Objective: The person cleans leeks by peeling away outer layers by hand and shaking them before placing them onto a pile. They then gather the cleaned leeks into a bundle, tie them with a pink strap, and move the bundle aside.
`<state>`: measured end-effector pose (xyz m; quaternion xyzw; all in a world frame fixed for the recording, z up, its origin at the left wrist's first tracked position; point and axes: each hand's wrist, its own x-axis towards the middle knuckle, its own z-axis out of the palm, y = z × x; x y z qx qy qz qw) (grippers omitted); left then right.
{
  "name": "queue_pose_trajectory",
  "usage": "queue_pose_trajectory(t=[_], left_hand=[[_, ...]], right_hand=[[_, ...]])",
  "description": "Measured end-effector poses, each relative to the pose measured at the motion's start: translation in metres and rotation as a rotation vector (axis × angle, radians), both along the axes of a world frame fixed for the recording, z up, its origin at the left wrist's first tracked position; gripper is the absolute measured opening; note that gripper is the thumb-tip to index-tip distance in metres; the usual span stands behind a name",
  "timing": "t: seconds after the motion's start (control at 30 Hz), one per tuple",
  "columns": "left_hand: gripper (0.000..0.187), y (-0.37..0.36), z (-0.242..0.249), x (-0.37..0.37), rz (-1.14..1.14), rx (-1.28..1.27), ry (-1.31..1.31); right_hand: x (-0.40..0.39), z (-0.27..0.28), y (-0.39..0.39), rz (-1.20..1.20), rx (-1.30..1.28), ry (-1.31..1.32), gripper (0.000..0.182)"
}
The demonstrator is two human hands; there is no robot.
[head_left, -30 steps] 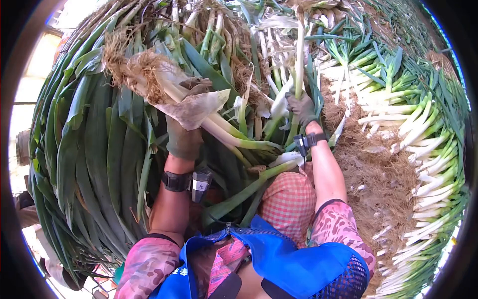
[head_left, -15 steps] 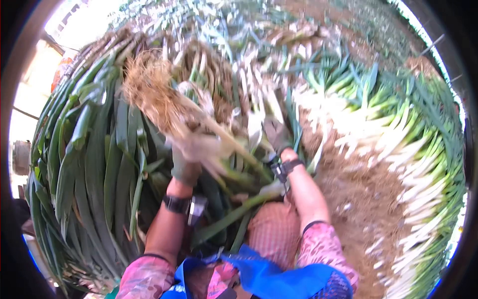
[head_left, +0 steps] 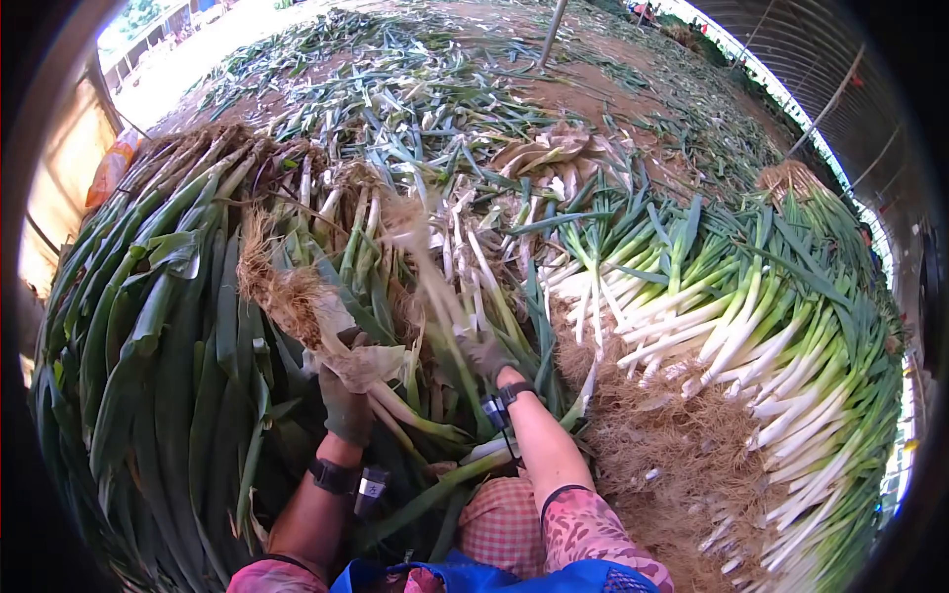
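My left hand (head_left: pixel 346 403), in a dark glove, is closed around a few large green onions (head_left: pixel 331 321). Their shaggy brown roots point up and left, and a dry papery skin hangs over the stalks beside my fingers. To the right, my gloved right hand (head_left: pixel 484 353) grips another green onion (head_left: pixel 440 296), root end upward and smeared by motion. Below both hands, loose long green leaves (head_left: pixel 445 484) lie across my lap beside my checked trouser knee.
A tall heap of unpeeled green onions (head_left: pixel 158 336) stands at left. On the right, cleaned white-stemmed onions (head_left: pixel 732 336) lie in a curved row, roots inward over trimmed root litter (head_left: pixel 672 455). Scattered leaves (head_left: pixel 415 99) cover the ground beyond. A thin pole (head_left: pixel 554 35) stands farther back.
My right hand has come nearer to my left, and an upright onion now shows in its grip. The left hand still holds its onions. The head view has tilted up.
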<state>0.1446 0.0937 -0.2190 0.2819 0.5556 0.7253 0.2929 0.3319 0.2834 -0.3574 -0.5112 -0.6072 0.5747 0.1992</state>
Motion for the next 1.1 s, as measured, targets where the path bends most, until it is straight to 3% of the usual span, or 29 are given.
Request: queue_pose_trajectory(t=[0.1, 0.17, 0.2, 0.23, 0.27, 0.4, 0.5, 0.6, 0.63, 0.7, 0.8, 0.87, 0.9, 1.0, 1.1], left_hand=[[0.051, -0.004, -0.01, -0.003, 0.01, 0.038, 0.003], [0.053, -0.007, 0.0, 0.002, 0.042, 0.072, -0.151], [0.049, -0.009, -0.003, -0.001, 0.051, 0.055, -0.185], [0.047, -0.007, -0.011, -0.008, 0.059, 0.04, -0.219], [0.045, -0.004, -0.01, -0.011, 0.067, 0.029, -0.251], [0.051, -0.001, -0.003, -0.003, 0.17, 0.104, -0.348], [0.05, -0.008, 0.001, -0.002, 0.174, 0.133, -0.153], [0.044, -0.006, -0.006, -0.008, 0.159, 0.071, -0.043], [0.04, -0.002, -0.01, -0.01, 0.123, 0.071, -0.157], [0.031, 0.007, -0.015, -0.011, 0.043, 0.062, -0.388], [0.027, 0.008, -0.009, 0.001, -0.15, 0.195, -0.423], [0.028, -0.001, 0.019, 0.01, -0.291, 0.205, -0.351], [0.028, -0.004, 0.029, 0.014, -0.361, 0.208, -0.31], [0.028, -0.006, 0.042, 0.029, -0.401, 0.314, -0.111], [0.032, -0.016, 0.024, 0.012, -0.547, 0.414, -0.7]], right_hand=[[-0.008, -0.115, 0.03, 0.124, -0.211, 0.39, 0.054], [-0.01, -0.04, 0.008, 0.234, -0.085, 0.114, 0.054], [-0.016, 0.002, -0.007, 0.286, 0.129, -0.214, 0.052], [-0.021, 0.022, -0.017, 0.332, 0.344, -0.543, 0.051], [-0.029, 0.019, -0.029, 0.238, 0.503, -0.653, 0.056], [-0.035, 0.039, -0.041, 0.11, 0.353, -0.771, 0.068], [-0.016, 0.054, -0.034, -0.223, 0.394, -0.885, 0.061], [0.029, 0.066, -0.023, -0.172, 0.316, -0.74, 0.058], [0.041, 0.073, -0.017, -0.124, 0.185, -0.639, 0.054], [0.063, 0.069, -0.018, -0.027, 0.048, -0.202, 0.048], [0.075, 0.088, -0.039, 0.115, 0.06, 0.288, 0.044], [0.048, 0.169, -0.064, 0.191, 0.239, 0.278, 0.044], [0.035, 0.209, -0.077, 0.225, 0.165, 0.336, 0.043], [0.001, 0.233, -0.103, 0.374, 0.124, 0.452, 0.044], [-0.014, 0.225, -0.133, 0.395, 0.357, 0.36, 0.046]])
